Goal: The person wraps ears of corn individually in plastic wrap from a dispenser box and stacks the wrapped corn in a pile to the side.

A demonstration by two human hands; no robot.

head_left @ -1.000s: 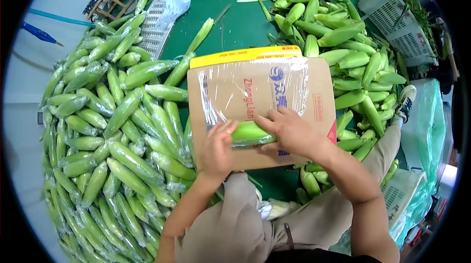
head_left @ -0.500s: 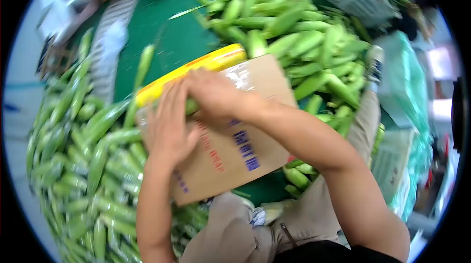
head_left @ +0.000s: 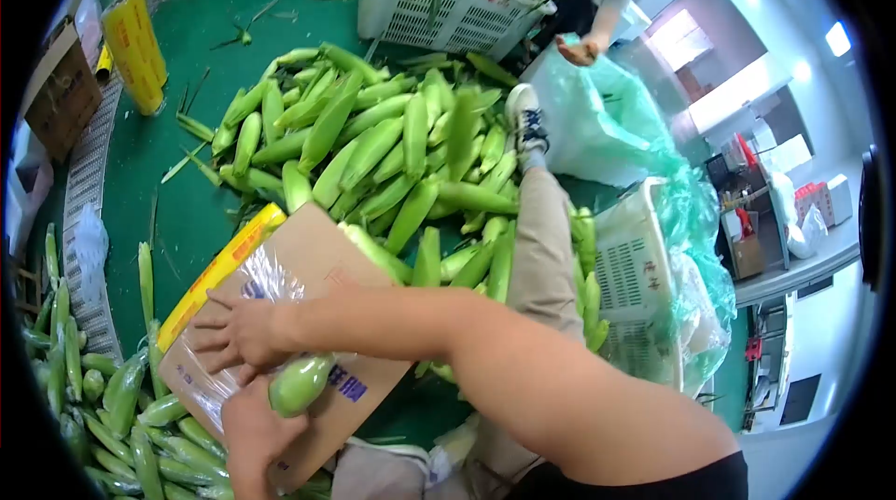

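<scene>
"What's just changed?"
"Both hands were together over the green-husked corn ear (head_left: 303, 382); now they've parted. The left hand (head_left: 257, 423) grasps it above the cardboard (head_left: 329, 246), and the right hand (head_left: 245, 332) lies spread on the clear film (head_left: 273, 278), gripping nothing."
"Meaning?"
"The ear's sheen suggests film around it, so I'd judge this wrap nearly finished."
"Readable writing?"
"Blue Chinese characters (head_left: 351, 386) on the cardboard's right; one looks like 膜, 'film'. Print on the yellow roll (head_left: 219, 278) along the far-left edge is too small."
</scene>
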